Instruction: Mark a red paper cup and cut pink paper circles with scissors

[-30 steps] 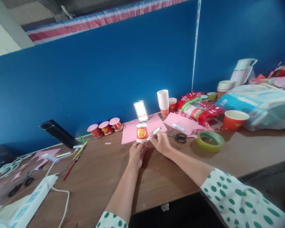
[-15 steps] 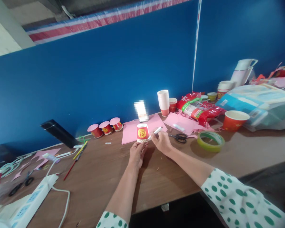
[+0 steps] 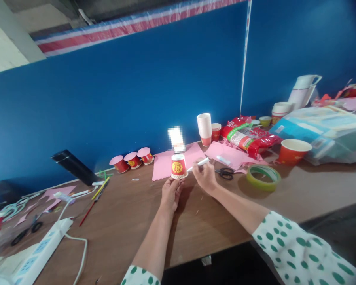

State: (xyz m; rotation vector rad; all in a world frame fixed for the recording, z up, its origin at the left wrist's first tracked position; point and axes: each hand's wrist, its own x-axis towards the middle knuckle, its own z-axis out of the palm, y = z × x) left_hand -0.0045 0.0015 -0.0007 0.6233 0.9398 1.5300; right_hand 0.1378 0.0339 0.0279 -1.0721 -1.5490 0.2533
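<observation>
My left hand [image 3: 170, 192] grips the bottom rim of a small red paper cup [image 3: 178, 166] turned upside down, with a yellow round emblem on its side. My right hand [image 3: 205, 175] is closed on a white marker pen [image 3: 198, 164] whose tip points at the cup's right side. Both hands hover just above the brown table [image 3: 130, 221], in front of a pink paper sheet [image 3: 161, 165]. Three similar red cups with pink tops [image 3: 131, 158] lie against the blue wall to the left.
Black scissors [image 3: 225, 173] and a green tape roll [image 3: 263, 177] lie right of my hands. Stacked white cups [image 3: 204, 127], red snack bags [image 3: 245, 135], an orange cup [image 3: 292, 151] and a plastic bag [image 3: 323, 130] fill the right. A white power strip [image 3: 38, 253], pencils [image 3: 96, 194] and more scissors [image 3: 25, 231] lie left.
My right hand has shifted slightly right and tilted the marker, its tip pulling a little away from the cup. The left hand and cup stay nearly still.
</observation>
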